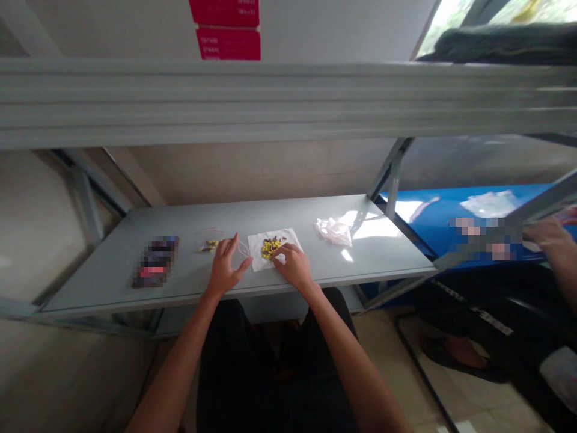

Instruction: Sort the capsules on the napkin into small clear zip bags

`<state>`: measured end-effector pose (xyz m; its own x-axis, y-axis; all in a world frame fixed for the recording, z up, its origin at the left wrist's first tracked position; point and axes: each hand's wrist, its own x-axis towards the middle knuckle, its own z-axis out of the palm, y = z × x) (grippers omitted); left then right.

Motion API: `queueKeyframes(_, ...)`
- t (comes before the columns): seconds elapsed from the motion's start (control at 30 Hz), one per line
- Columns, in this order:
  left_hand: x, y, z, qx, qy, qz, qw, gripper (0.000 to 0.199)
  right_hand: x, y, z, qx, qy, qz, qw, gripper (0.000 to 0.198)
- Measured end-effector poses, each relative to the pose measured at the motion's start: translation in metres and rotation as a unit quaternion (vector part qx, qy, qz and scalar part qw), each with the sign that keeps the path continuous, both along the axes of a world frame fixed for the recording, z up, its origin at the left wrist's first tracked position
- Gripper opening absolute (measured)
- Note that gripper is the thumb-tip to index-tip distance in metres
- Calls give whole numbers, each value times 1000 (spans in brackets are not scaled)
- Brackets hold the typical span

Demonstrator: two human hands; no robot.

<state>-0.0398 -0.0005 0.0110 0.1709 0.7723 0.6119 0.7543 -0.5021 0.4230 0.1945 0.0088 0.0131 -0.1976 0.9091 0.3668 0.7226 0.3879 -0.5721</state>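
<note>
A heap of small yellow and dark pieces (271, 246) lies on a square of white paper (258, 263) in the middle of the grey shelf. My right hand (294, 266) is at the heap's right side, its fingertips pinched together over the pieces; what is between them is too small to make out. On the left, my left hand (224, 269) rests with thumb and fingers spread, beside the paper and holding nothing. Partly behind it lies a clear plastic bag (214, 231) with a few yellow and dark pieces (210, 245) in it.
A pile of clear plastic bags (334, 231) lies to the right on the shelf (288, 210). A blurred-out dark object (156, 261) is at the left. Overhead runs a metal beam (270, 105) with red boxes (229, 42) above. Another person's hand (552, 234) is by a blue table (417, 231).
</note>
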Motion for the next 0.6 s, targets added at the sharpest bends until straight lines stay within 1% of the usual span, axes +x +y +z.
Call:
queueKeyframes(0.17,0,3,-5,-3,59,-16,998,70,0,3,-5,-3,-21,9,1000,14)
queueKeyframes(0.37,0,3,-5,-3,74,-15,997,65,4,1,-9,30,-68,31,997,18)
queueKeyframes(0.47,0,2,-5,-4,83,-14,996,66,3,0,-8,42,-27,23,998,19)
queueKeyframes(0.6,2,1,-5,-4,106,-35,994,64,-3,3,2,11,84,13,996,15)
